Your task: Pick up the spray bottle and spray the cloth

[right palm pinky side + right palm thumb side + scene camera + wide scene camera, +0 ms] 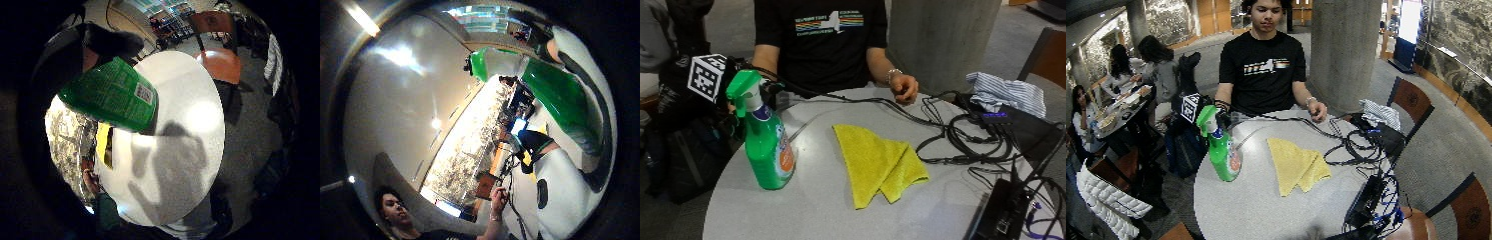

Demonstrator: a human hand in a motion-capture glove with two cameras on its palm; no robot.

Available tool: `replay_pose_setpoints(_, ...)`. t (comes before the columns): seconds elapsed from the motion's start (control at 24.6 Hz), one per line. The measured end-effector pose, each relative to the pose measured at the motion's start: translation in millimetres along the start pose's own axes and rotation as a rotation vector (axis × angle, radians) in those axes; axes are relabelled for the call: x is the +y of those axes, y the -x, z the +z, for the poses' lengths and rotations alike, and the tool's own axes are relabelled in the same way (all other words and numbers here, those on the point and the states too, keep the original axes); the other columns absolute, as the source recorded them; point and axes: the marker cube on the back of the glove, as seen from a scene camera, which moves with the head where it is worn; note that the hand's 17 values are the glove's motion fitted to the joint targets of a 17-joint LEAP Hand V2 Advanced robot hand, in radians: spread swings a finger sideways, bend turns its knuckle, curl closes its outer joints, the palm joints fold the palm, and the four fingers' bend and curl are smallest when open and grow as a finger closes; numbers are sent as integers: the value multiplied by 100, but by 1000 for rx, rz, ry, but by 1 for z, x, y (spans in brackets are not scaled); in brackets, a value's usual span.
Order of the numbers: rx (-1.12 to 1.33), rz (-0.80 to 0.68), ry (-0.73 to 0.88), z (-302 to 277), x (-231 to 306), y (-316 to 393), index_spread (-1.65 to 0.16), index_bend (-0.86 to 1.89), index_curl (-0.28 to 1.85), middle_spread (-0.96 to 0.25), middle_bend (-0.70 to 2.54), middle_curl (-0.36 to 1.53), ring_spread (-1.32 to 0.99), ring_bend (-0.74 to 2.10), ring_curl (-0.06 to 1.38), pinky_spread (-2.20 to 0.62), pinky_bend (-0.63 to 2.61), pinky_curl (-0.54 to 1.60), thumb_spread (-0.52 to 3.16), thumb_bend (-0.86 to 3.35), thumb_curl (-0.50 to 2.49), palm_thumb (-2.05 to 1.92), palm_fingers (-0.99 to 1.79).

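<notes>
A green spray bottle (pixel 766 150) with a green trigger head stands upright on the round grey table (pixel 806 215), near its left edge. My gloved right hand (pixel 776 91) is behind the bottle's neck, just under the trigger head, with fingers curled round it. The bottle (pixel 112 95) fills much of both palm views, and its green body (pixel 560 100) lies close to the palm. A folded yellow cloth (pixel 879 165) lies flat on the table to the right of the bottle, apart from it. A strip of the yellow cloth (pixel 104 142) shows beside the bottle's base.
The bare left hand (pixel 905 87) rests on the table's far edge. Black cables (pixel 959 140) sprawl over the right half, running to a black device (pixel 999 210). A striped cloth (pixel 1006 92) lies at the back right. A dark bag (pixel 680 150) stands left of the table.
</notes>
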Motion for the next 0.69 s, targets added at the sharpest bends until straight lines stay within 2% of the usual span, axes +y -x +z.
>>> replay_pose_setpoints(0.12, 11, 8, 31, 2, 0, 0, -28, 1, 33, 1, 22, 46, 3, 27, 41, 14, 63, 38, 80, -7, 48, 84, 51)
replay_pose_setpoints(0.33, 37, 33, 62, 10, 0, -9, -30, 1, 25, 4, 22, 44, 7, 28, 37, 21, 68, 36, 85, -6, 44, 75, 45)
replay_pose_setpoints(0.69, 72, 83, 75, 46, -36, -15, -31, 3, 18, 8, 23, 43, 11, 29, 36, 27, 77, 37, 86, -7, 39, 61, 29)
